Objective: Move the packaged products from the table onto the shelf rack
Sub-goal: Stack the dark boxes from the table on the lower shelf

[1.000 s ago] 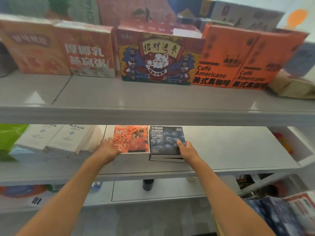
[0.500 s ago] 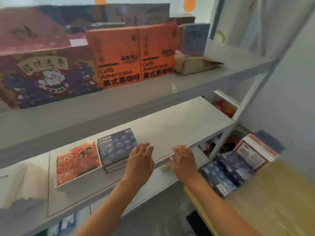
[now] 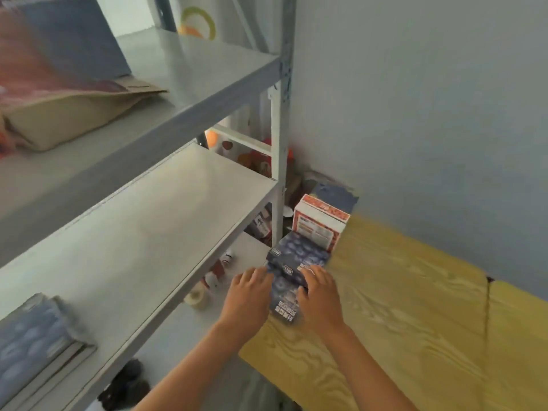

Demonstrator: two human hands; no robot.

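**Head view: both hands reach for the next blue pkg on the table**

Head cam looks down at a yellow wood-grain table [image 3: 415, 321] beside a grey shelf rack [image 3: 178, 203]. Step in hand, as I judge it: pick-up of the next pkg. Left hand [image 3: 247, 295] and right hand [image 3: 318, 295] sit on either side of a dark blue pkg [image 3: 286, 287] lying flat at the table's corner nearest the rack. Fingers are spread and lightly bent, touching or almost touching the pkg's edges; motion blur means I cannot tell if either hand grips it yet. More blue pkgs [image 3: 299, 253] lie just behind it, w/ a red-and-white box [image 3: 321, 223] beyond them. Next move likely calls for closing both hands on the pkg's sides, lifting, then swinging left to the middle shelf, where blue pkgs [image 3: 32, 339] lie stacked at the near left.
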